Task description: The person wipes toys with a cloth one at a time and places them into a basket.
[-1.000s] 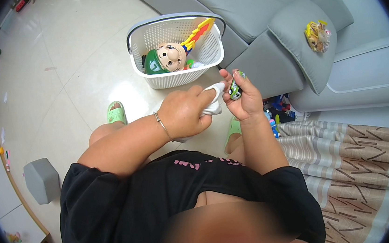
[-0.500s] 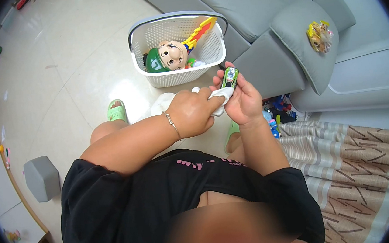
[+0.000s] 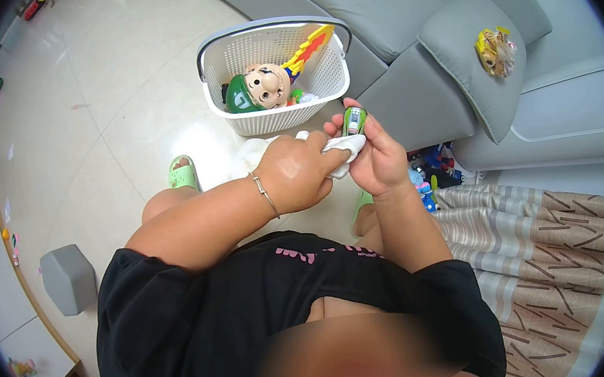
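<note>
My right hand [image 3: 380,158] is turned palm up, with its fingers and thumb closed around a small green toy car [image 3: 354,120]. A white cloth [image 3: 351,144] is bunched in my left hand [image 3: 297,171], which is palm down with bent fingers. The cloth presses against the near end of the car and covers that part. More white cloth hangs below and to the left of my left hand. Just beyond the hands stands a white perforated basket [image 3: 267,125], holding a toy head with a green cap [image 3: 267,87] and a yellow-and-red toy piece [image 3: 312,48].
A grey sofa [image 3: 409,94] stands to the right, with a bagged toy [image 3: 495,53] on its cushion. Several toys [image 3: 437,170] lie beneath it, near the striped curtain [image 3: 532,239]. On the left are a grey hexagonal stool [image 3: 69,280] and a white cabinet [image 3: 6,289].
The toy car has tilted in my right hand, so less of its near end shows. The white cloth has shifted slightly against it. Both hands stay nearly in place.
</note>
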`<state>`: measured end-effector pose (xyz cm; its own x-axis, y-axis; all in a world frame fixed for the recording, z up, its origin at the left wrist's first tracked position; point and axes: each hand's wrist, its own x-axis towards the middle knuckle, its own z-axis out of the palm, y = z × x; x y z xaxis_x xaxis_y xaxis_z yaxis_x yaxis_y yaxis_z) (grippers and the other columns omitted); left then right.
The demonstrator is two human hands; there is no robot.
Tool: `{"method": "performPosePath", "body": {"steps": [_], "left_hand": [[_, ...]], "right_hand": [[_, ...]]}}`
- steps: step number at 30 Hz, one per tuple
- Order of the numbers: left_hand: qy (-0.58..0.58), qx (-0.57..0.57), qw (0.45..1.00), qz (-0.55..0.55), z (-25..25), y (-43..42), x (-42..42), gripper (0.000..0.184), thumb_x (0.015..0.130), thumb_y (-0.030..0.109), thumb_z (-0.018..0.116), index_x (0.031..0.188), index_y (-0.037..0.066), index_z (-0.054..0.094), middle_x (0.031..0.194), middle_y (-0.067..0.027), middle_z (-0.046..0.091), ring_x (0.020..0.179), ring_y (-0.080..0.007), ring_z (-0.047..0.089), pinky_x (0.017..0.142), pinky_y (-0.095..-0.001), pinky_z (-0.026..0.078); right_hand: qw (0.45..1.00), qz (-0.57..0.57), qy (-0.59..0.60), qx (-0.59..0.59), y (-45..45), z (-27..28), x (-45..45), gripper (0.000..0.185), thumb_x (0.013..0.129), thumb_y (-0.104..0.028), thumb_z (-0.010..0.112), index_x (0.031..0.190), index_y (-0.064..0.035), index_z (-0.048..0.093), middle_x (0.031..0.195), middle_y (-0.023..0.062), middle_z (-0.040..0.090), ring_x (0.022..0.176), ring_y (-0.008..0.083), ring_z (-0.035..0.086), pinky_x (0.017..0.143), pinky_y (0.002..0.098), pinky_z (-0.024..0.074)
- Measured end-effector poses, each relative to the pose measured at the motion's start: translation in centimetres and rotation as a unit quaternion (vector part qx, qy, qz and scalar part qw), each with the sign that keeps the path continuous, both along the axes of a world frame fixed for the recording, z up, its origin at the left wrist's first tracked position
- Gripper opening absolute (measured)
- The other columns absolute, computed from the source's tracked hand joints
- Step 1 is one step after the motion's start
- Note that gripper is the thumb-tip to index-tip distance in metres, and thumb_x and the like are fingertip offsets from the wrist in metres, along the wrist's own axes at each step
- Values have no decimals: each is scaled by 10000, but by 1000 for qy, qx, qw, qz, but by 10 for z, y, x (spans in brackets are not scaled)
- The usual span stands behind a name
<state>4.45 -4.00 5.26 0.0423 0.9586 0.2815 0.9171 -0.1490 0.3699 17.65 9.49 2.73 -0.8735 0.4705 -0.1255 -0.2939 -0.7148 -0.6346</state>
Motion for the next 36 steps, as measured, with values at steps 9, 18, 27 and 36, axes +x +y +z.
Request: {"method": "performPosePath", "body": {"steps": [9, 18, 27, 36], "left_hand": [[-32, 38, 998, 30, 1, -2, -2, 467, 695, 199, 655, 1148, 111, 587, 925, -145, 616, 674, -291, 636, 580, -404, 513], [-87, -6, 993, 75, 9, -5, -12, 490, 714, 218, 649, 1161, 51, 534, 848, -140, 585, 673, -326, 626, 601, -432, 509], [-118, 30, 991, 53, 13, -9, -16, 468, 713, 212, 642, 1155, 87, 551, 846, -127, 582, 669, -321, 619, 595, -429, 504], [-21, 28, 999, 13, 1, -7, -12, 441, 715, 218, 652, 1139, 120, 577, 851, -123, 579, 630, -295, 617, 557, -424, 497]], "right_hand": [[997, 59, 57, -4, -2, -3, 0, 430, 994, -213, 369, 1366, 4, 365, 1213, 179, 550, 1147, 288, 533, 1012, 429, 407], [995, 31, 13, 96, -10, -1, 2, 444, 997, -130, 410, 1415, 4, 343, 1323, 132, 507, 1214, 213, 500, 1033, 364, 390], [985, 26, 7, 172, -10, -2, 0, 430, 989, -127, 468, 1392, 6, 395, 1318, 119, 517, 1174, 164, 515, 1002, 311, 404], [997, 55, 56, -13, -2, -2, -4, 533, 1021, -365, 318, 1397, 12, 336, 1289, 136, 522, 1192, 242, 498, 1043, 418, 358]]}}
